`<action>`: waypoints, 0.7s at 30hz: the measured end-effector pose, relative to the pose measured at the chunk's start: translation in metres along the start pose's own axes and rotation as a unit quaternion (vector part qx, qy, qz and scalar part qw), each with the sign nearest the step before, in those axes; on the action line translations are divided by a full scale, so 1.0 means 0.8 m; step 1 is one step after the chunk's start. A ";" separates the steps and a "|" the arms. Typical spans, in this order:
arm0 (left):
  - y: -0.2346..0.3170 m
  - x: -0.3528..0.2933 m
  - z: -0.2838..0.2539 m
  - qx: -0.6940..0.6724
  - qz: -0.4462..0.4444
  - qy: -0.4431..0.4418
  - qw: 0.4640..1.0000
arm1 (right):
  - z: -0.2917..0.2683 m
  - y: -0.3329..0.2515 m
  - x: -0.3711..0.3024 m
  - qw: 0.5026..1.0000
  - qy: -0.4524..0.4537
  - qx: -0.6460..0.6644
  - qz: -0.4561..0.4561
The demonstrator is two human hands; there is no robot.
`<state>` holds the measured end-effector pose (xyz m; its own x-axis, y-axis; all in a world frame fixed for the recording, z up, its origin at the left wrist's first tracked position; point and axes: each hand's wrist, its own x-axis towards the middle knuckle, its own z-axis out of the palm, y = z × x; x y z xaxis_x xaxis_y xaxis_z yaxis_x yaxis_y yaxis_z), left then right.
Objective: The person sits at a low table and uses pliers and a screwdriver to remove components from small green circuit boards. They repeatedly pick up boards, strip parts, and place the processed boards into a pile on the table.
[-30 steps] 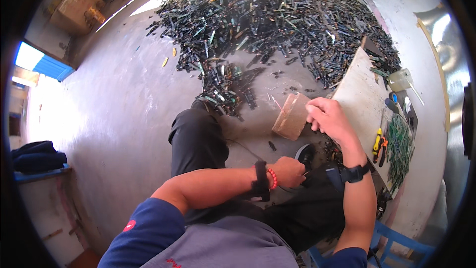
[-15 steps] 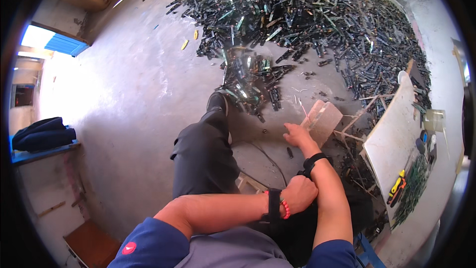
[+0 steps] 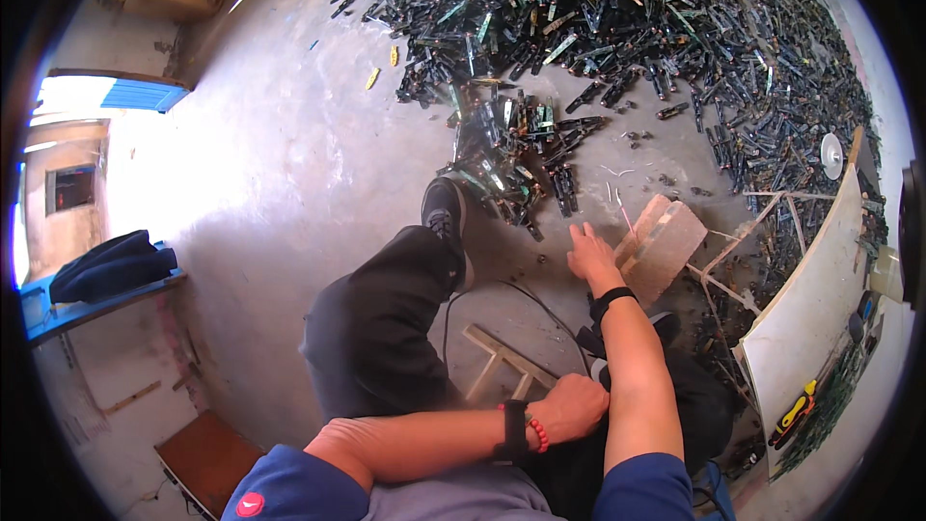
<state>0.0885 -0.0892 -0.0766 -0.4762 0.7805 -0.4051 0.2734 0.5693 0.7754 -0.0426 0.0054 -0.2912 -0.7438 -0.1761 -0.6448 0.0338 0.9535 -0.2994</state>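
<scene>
My right hand (image 3: 590,255) stretches forward over the floor with its fingers apart and nothing seen in them. Just right of it stands a brick-like block (image 3: 666,246), pale reddish, with a thin reddish stick (image 3: 626,217) by its left edge. My left hand (image 3: 573,405) is closed in a fist beside my right forearm, low in front of my body. Its fingertips are turned away, so whatever may be inside is hidden. Ahead of my shoe, a small heap of dark, narrow strip-like pieces (image 3: 521,125) lies loose on the concrete.
A large pile of similar dark pieces (image 3: 598,10) covers the far floor. At right, a pale board (image 3: 805,275) carries a yellow-and-black hand tool (image 3: 795,412) and green strips (image 3: 830,405). A wooden frame (image 3: 503,359) and a cable (image 3: 526,291) lie between my legs.
The view has shifted, and my left leg has swung outward, showing more of the wooden frame. My right hand's fingers look more spread. The left fist stays close to the right forearm.
</scene>
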 end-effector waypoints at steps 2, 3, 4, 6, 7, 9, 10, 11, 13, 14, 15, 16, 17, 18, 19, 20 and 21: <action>-0.003 0.002 0.000 0.012 -0.013 -0.003 1.000 | -0.003 -0.005 0.014 1.000 -0.028 0.003 0.007; -0.005 0.003 0.000 0.012 -0.017 -0.001 1.000 | -0.004 -0.007 0.020 0.999 -0.042 0.006 0.011; -0.007 0.004 0.002 0.013 -0.022 0.001 1.000 | -0.003 -0.008 0.025 0.999 -0.037 0.009 0.012; -0.009 0.005 0.001 -0.003 -0.038 0.002 0.999 | -0.002 -0.013 0.036 0.999 -0.028 0.015 0.014; -0.009 0.005 0.000 -0.019 -0.049 0.002 0.999 | -0.003 -0.017 0.040 0.999 -0.028 0.016 0.017; -0.010 0.007 -0.007 -0.053 -0.075 -0.018 0.996 | -0.004 -0.022 0.046 0.999 -0.029 0.017 0.026; -0.010 0.008 -0.013 -0.072 -0.089 -0.038 0.993 | 0.001 -0.021 0.050 0.999 -0.024 0.020 0.025; -0.011 0.009 -0.017 -0.090 -0.103 -0.057 0.989 | 0.009 -0.020 0.055 0.999 -0.018 0.023 0.024; -0.012 0.010 -0.013 -0.105 -0.118 -0.059 0.986 | 0.013 -0.023 0.053 1.000 -0.001 0.021 0.019; -0.012 0.009 -0.011 -0.112 -0.125 -0.060 0.984 | 0.016 -0.025 0.050 1.000 0.012 0.018 0.017; -0.012 0.009 -0.013 -0.109 -0.121 -0.060 0.985 | 0.015 -0.026 0.048 0.999 0.027 0.016 0.017; -0.011 0.008 -0.015 -0.106 -0.118 -0.060 0.985 | 0.014 -0.025 0.051 1.000 0.022 0.015 0.016; -0.010 0.008 -0.017 -0.104 -0.114 -0.060 0.986 | 0.013 -0.023 0.054 1.000 0.017 0.013 0.014; -0.009 0.009 -0.020 -0.105 -0.115 -0.063 0.986 | 0.013 -0.022 0.058 1.000 0.012 0.012 0.010; -0.008 0.010 -0.022 -0.107 -0.113 -0.070 0.985 | 0.020 -0.014 0.062 1.000 0.026 0.011 0.009; -0.007 0.012 -0.024 -0.108 -0.110 -0.076 0.985 | 0.028 -0.007 0.067 0.999 0.040 0.009 0.008; -0.007 0.012 -0.022 -0.102 -0.107 -0.080 0.986 | 0.031 -0.005 0.068 0.999 0.053 0.006 0.003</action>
<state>0.0679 -0.0894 -0.0764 -0.3631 0.6883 -0.6280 0.0003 0.6741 0.7387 -0.0668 -0.0142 -0.3423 -0.8097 -0.1429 -0.5691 0.0467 0.9511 -0.3052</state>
